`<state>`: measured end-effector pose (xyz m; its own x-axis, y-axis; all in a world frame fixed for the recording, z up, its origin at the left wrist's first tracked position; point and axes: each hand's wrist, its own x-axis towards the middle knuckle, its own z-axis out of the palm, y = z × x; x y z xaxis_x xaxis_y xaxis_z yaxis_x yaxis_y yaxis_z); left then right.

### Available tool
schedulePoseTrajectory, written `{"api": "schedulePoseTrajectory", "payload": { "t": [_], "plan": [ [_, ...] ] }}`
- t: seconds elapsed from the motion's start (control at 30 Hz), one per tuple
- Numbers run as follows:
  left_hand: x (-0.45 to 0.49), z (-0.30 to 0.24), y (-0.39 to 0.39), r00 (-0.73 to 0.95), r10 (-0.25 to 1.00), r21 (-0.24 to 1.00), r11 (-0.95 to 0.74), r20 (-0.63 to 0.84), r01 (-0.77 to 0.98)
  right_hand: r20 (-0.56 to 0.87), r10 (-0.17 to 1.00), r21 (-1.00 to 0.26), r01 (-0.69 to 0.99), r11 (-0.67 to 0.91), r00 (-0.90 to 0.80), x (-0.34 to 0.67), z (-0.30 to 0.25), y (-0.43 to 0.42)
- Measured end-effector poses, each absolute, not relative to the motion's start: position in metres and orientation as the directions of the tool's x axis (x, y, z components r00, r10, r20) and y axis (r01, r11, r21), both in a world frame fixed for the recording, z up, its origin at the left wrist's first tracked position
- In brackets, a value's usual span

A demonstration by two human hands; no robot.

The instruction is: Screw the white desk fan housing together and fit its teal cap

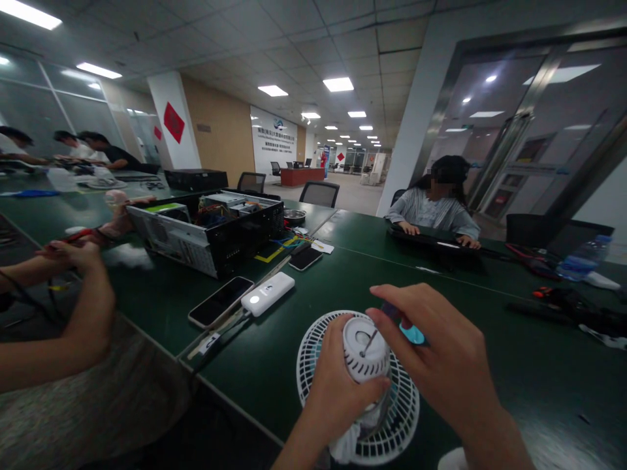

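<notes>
A white fan (410, 427) lies grille down on the green table, its motor housing (360, 329) pointing up. My left hand (329, 385) is wrapped round the side of this housing, thumb across the front. In my right hand (441, 346) is a screwdriver (413, 333), gripped by its dark and light-blue handle. Its thin metal shaft slants down to the left, and the tip meets a small spot on the housing's end face. My fingers cover part of the handle. Below the housing, the fan's neck and base are partly hidden by my left hand.
An open computer case (210, 228) stands at the left, beside a co-worker's hands (81, 251). Nearer lie a phone (221, 301), a white power bank (268, 294) with a cable, and another phone (305, 258). Across the table sits a person (434, 202); a water bottle (585, 258) is at the right.
</notes>
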<state>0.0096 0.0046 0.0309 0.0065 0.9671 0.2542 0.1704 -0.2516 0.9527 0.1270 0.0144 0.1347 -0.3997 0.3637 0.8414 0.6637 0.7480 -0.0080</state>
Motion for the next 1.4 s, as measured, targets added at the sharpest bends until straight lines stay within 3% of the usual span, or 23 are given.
{"api": "schedulePoseTrajectory", "payload": {
  "t": [0.17, 0.37, 0.6, 0.83, 1.03, 1.23, 1.4],
  "plan": [
    [0.010, 0.032, 0.004, 0.004, 0.963, 0.953, -0.268, 0.270, 0.140, 0.788, 0.429, -0.099, 0.597, 0.796, -0.442, 0.132, 0.137, 0.009],
    [0.010, 0.027, 0.006, -0.012, 0.964, 0.953, -0.262, 0.267, 0.151, 0.843, 0.350, 0.029, 0.685, 0.728, -0.409, 0.127, 0.133, 0.016],
    [0.010, 0.031, 0.005, 0.006, 0.966, 0.953, -0.258, 0.260, 0.162, 0.776, 0.448, -0.095, 0.619, 0.780, -0.445, 0.133, 0.135, 0.012],
    [0.010, 0.037, 0.004, 0.011, 0.976, 0.964, -0.218, 0.219, 0.151, 0.832, 0.393, -0.021, 0.684, 0.729, -0.393, 0.126, 0.133, 0.018],
    [0.011, 0.030, 0.004, 0.006, 0.963, 0.953, -0.266, 0.268, 0.144, 0.770, 0.472, -0.141, 0.608, 0.782, -0.429, 0.132, 0.137, 0.010],
    [0.011, 0.027, 0.005, -0.021, 0.965, 0.953, -0.254, 0.261, 0.163, 0.836, 0.385, -0.026, 0.672, 0.740, -0.390, 0.124, 0.133, 0.015],
    [0.010, 0.030, 0.004, 0.011, 0.964, 0.954, -0.263, 0.264, 0.141, 0.794, 0.457, -0.125, 0.629, 0.768, -0.400, 0.128, 0.133, 0.014]
  ]
}}
